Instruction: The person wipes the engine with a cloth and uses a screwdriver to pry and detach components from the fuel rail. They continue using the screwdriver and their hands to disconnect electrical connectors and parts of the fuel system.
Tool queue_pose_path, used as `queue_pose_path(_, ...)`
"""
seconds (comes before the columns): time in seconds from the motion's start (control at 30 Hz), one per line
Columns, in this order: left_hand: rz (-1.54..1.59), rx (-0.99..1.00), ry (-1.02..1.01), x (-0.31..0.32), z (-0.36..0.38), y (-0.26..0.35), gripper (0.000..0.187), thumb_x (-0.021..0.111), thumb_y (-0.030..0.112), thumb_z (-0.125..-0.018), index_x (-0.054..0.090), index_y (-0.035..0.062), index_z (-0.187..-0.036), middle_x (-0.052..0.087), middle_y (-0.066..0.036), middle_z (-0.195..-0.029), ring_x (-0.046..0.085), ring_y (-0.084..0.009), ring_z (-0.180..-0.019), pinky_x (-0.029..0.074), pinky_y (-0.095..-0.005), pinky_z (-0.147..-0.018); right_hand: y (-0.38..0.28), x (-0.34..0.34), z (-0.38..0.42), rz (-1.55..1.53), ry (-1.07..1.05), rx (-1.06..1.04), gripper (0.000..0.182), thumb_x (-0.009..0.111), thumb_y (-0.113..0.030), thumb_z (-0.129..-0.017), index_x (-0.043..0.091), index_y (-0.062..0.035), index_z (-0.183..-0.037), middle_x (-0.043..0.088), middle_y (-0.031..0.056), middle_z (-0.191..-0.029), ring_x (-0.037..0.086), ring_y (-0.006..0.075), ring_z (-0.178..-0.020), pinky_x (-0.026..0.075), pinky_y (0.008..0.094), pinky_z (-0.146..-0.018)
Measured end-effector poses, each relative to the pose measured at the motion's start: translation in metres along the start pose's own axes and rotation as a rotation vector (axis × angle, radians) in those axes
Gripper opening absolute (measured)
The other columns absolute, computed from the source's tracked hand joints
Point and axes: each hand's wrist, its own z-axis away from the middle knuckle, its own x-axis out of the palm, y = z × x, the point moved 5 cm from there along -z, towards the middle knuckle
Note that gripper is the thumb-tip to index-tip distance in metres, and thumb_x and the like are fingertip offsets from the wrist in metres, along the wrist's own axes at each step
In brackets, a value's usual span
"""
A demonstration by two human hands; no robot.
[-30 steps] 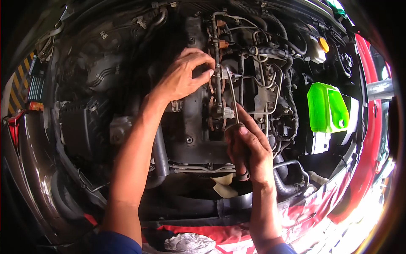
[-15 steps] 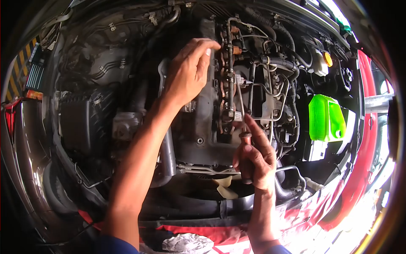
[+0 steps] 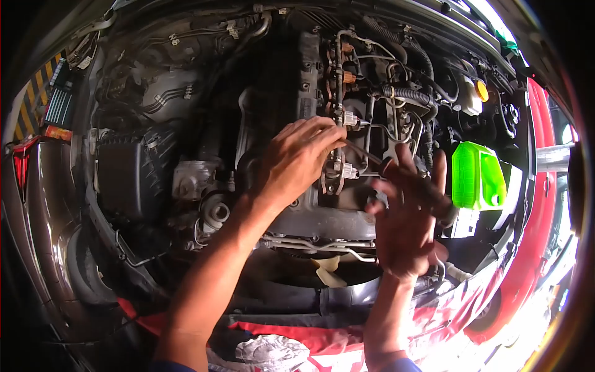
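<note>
- Left hand (image 3: 297, 164) is nearer: fingertips pinched on the injector connector (image 3: 344, 168) at the engine's fuel rail (image 3: 338, 93).
- Rail's long axis runs 12 to 6 o'clock; the connector sits at 3 o'clock of the fingertips.
- Right hand (image 3: 406, 217) is blurred with fingers spread, screwdriver (image 3: 403, 170) lying across them; grasp unclear.
- Hoses (image 3: 409, 96) crowd the 1 o'clock side; open room lies toward 6.

The engine cover (image 3: 310, 204) looks like cast metal, matt, grimy and rough. At two o'clock from it, thin metal pipes (image 3: 396, 133) shine dully beside ribbed black rubber hoses (image 3: 406, 96). At three o'clock the green tank (image 3: 476, 175) is glossy, translucent plastic. At six o'clock lies crumpled white cloth (image 3: 273, 352) on a smooth red fender cover (image 3: 334, 341). The bare left hand (image 3: 297, 161) touches rusty, rough metal injector fittings (image 3: 331, 177).
</note>
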Motion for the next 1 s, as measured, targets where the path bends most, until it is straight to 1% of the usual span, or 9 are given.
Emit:
queue_pose_path(0.03,0.050,-0.036,0.002,0.005,-0.001,0.002,0.021,0.075,0.006,-0.092,0.071,0.0043,-0.114,0.070,-0.012,-0.119,0.070,-0.0326,-0.107,0.058,-0.0402,-0.090,-0.003,0.003,-0.008,0.237,-0.005,-0.025,0.104,0.078,-0.039,-0.096,0.010,-0.0099,-0.169,0.039,0.0280,-0.162,0.067,0.0317,-0.116,0.058,0.0387,-0.087)
queue_pose_path(0.07,0.079,-0.082,0.069,0.007,-0.002,0.005,0.024,0.075,0.007,-0.093,0.071,0.0049,-0.116,0.070,-0.013,-0.120,0.070,-0.0326,-0.110,0.057,-0.0404,-0.092,-0.001,0.006,-0.019,0.273,0.078,-0.054,0.080,0.073,-0.026,-0.101,0.028,-0.0069,-0.164,0.052,0.0239,-0.152,0.069,0.0262,-0.102,0.056,0.0362,-0.083)
queue_pose_path(0.17,0.010,-0.259,0.259,0.012,-0.005,0.012,0.036,0.072,0.012,-0.097,0.066,0.0038,-0.132,0.069,-0.015,-0.128,0.065,-0.0349,-0.121,0.050,-0.0438,-0.105,-0.016,-0.003,-0.063,0.433,0.145,-0.100,0.031,0.063,-0.018,-0.107,0.060,0.0006,-0.131,0.070,0.0180,-0.125,0.071,0.0198,-0.094,0.055,0.0324,-0.082)
queue_pose_path(0.27,-0.185,-0.475,0.312,0.036,0.008,0.008,0.037,0.067,0.012,-0.099,0.063,-0.0006,-0.134,0.068,-0.014,-0.130,0.060,-0.0376,-0.124,0.044,-0.0451,-0.112,-0.037,0.009,-0.106,0.540,0.216,-0.235,0.032,0.069,-0.022,-0.105,0.062,0.0015,-0.126,0.073,0.0146,-0.113,0.073,0.0193,-0.086,0.057,0.0317,-0.079)
queue_pose_path(0.33,-0.388,-0.421,0.273,0.046,0.006,0.014,0.032,0.062,0.014,-0.101,0.064,-0.0003,-0.129,0.068,-0.011,-0.126,0.058,-0.0343,-0.125,0.038,-0.0488,-0.117,-0.043,0.018,-0.133,0.722,0.171,-0.165,0.032,0.073,-0.025,-0.102,0.064,0.0014,-0.119,0.075,0.0117,-0.103,0.073,0.0178,-0.080,0.058,0.0307,-0.077)
queue_pose_path(0.4,-0.542,-0.365,0.269,0.049,0.005,0.019,0.029,0.061,0.016,-0.101,0.066,0.0022,-0.126,0.068,-0.010,-0.122,0.058,-0.0309,-0.126,0.037,-0.0507,-0.117,-0.033,0.021,-0.155,0.647,0.074,-0.140,0.032,0.077,-0.026,-0.100,0.064,0.0025,-0.108,0.073,0.0098,-0.094,0.073,0.0150,-0.075,0.060,0.0281,-0.069)
queue_pose_path(0.53,-0.537,-0.359,0.308,0.054,0.007,0.017,0.025,0.061,0.017,-0.100,0.068,0.0041,-0.120,0.069,-0.007,-0.121,0.060,-0.0270,-0.123,0.037,-0.0516,-0.116,-0.003,0.012,-0.176,0.844,-0.056,-0.031,0.044,0.075,-0.039,-0.100,0.064,0.0029,-0.111,0.075,0.0110,-0.085,0.076,0.0167,-0.071,0.059,0.0297,-0.066)
queue_pose_path(0.83,-0.545,-0.311,0.354,0.053,0.005,0.017,0.024,0.062,0.017,-0.097,0.067,0.0016,-0.116,0.069,-0.010,-0.115,0.061,-0.0290,-0.117,0.042,-0.0485,-0.106,0.003,0.023,-0.179,0.952,-0.153,-0.035,0.037,0.070,-0.034,-0.103,0.063,0.0015,-0.111,0.074,0.0112,-0.085,0.075,0.0168,-0.069,0.056,0.0307,-0.065)
queue_pose_path(1.0,-0.564,-0.318,0.341,0.052,0.002,0.019,0.027,0.064,0.019,-0.096,0.066,0.0013,-0.116,0.067,-0.010,-0.114,0.061,-0.0298,-0.116,0.043,-0.0477,-0.105,0.010,0.036,-0.199,1.085,-0.343,-0.011,0.036,0.066,-0.033,-0.105,0.062,0.0025,-0.108,0.071,0.0108,-0.081,0.072,0.0179,-0.067,0.056,0.0345,-0.067)
